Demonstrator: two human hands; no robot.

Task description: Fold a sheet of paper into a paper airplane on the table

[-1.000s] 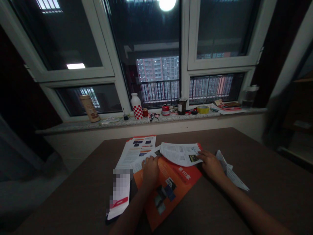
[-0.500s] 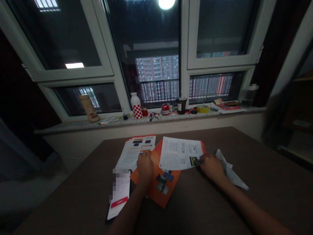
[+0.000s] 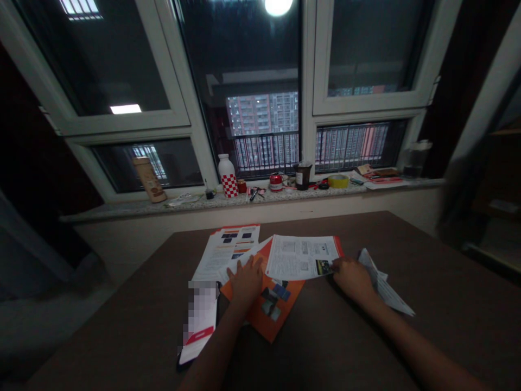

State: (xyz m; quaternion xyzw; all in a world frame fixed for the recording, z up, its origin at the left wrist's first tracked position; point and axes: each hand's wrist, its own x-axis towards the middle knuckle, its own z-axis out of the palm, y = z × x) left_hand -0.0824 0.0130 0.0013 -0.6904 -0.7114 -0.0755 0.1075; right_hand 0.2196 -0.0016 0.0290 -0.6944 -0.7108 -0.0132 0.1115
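My left hand (image 3: 245, 281) lies with its fingers spread on an orange booklet (image 3: 271, 307), close to the edge of a white page. My right hand (image 3: 353, 281) grips the lower right edge of a white printed sheet (image 3: 299, 258), which lies across the top of the booklet. A printed leaflet with a red top edge (image 3: 226, 252) lies to the left of that sheet. A crumpled white paper (image 3: 382, 285) sits just right of my right hand. Nearer me on the left is a phone (image 3: 199, 326), its screen blurred out.
All this lies on a dark brown table (image 3: 407, 244). Beyond its far edge runs a stone windowsill (image 3: 122, 209) holding a checkered white bottle (image 3: 227, 178), a tan bottle (image 3: 149, 179), a dark cup (image 3: 303, 176), a yellow tape roll (image 3: 337, 181) and small items.
The orange booklet has narrowed and shifted up the table, and the white sheet now lies flat over it. My left hand has moved onto the booklet with its fingers spread.
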